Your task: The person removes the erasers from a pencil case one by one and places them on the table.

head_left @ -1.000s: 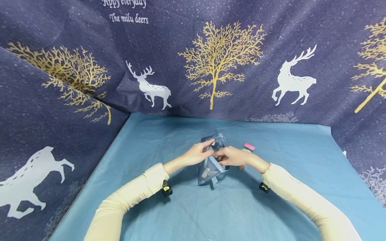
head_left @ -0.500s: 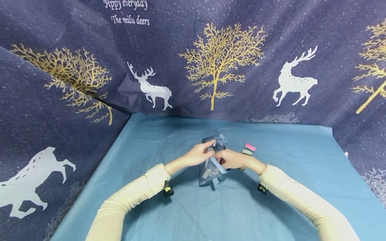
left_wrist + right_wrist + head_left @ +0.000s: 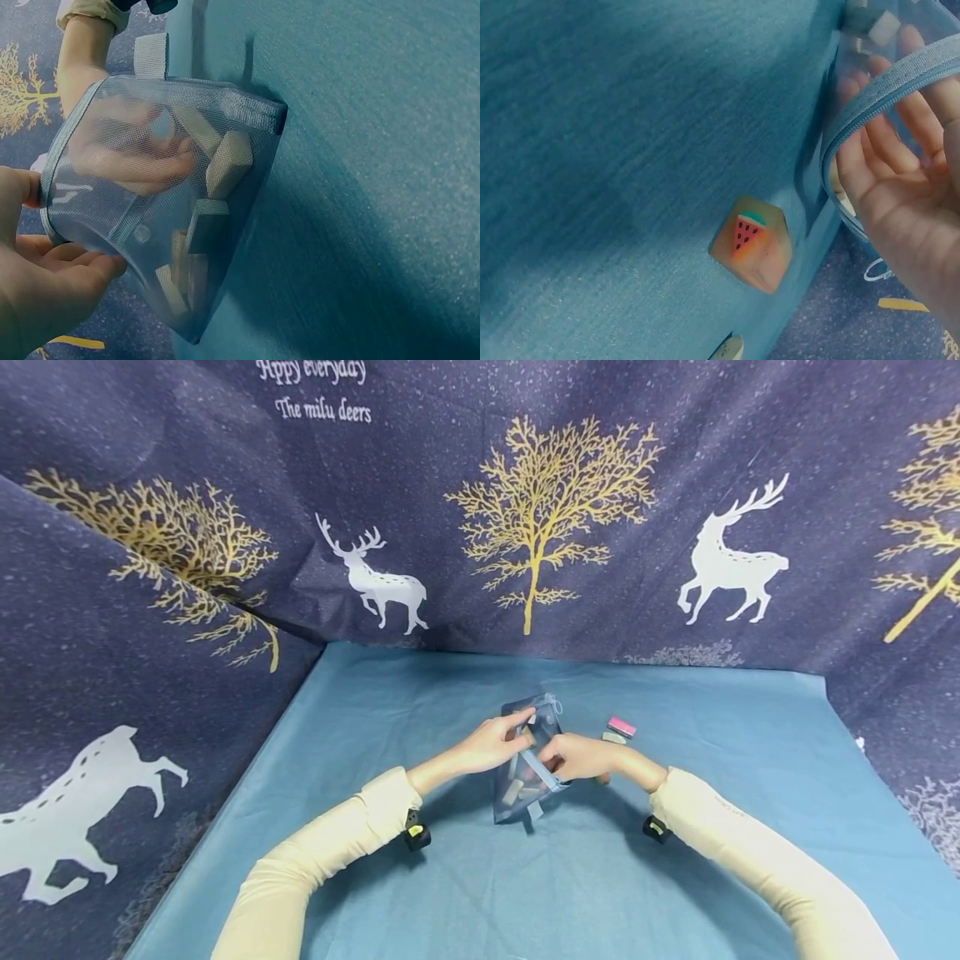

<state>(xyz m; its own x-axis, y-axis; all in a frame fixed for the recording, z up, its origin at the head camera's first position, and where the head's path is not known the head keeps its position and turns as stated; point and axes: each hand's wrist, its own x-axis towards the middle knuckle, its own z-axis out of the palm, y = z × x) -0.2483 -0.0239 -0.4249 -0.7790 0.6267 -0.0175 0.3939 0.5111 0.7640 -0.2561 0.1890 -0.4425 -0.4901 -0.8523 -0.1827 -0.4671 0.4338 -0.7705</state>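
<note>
A blue mesh zipper pouch [image 3: 517, 808] stands with its mouth held apart. My left hand [image 3: 486, 745] pinches the pouch's rim between thumb and fingers. Through the opening reaches my right hand [image 3: 579, 755], its fingers loosely bent inside, seen through the mesh in the left wrist view. No object shows in its palm in the right wrist view. Several small blocks, among them a pale one [image 3: 229, 165] and a darker one [image 3: 208, 225], lie inside the pouch. Outside, beside the right hand, a peach-coloured block with a watermelon picture [image 3: 754, 244] rests on the cloth.
A pink block [image 3: 622, 725] and a pale greenish block [image 3: 613, 737] sit on the blue tablecloth [image 3: 480, 893] to the right of the pouch. Dark curtains [image 3: 480, 568] with deer and trees rise behind and at the left.
My right hand has shifted slightly at the pouch mouth, its fingers now lower inside. My left hand keeps its grip on the rim, and the blocks outside have stayed put.
</note>
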